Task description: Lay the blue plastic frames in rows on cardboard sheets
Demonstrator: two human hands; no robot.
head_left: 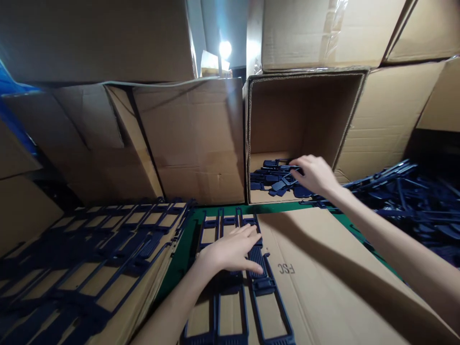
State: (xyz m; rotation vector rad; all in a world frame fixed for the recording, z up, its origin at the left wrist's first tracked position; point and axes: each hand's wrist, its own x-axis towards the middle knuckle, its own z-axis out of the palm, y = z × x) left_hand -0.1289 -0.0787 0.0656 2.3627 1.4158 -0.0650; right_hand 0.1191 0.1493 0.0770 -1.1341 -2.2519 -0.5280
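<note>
My left hand [233, 249] lies with spread fingers over a row of dark blue plastic frames [232, 306] on a flat cardboard sheet [323, 287] marked FSC. Its fingertips rest on the upper part of the right-hand frames. Reaching to the front of an open cardboard box [305, 110], my right hand [312, 172] has its fingers bent over a small pile of dark plastic parts [276, 179] inside. The fingertips touch the pile's edge; whether they grip a part is unclear.
On the left, more dark frames [86, 244] lie in rows on stacked cardboard. A heap of dark parts [424, 206] is at the right. Closed cardboard boxes [194, 143] line the back, and green tabletop [179, 268] shows between the cardboard sheets.
</note>
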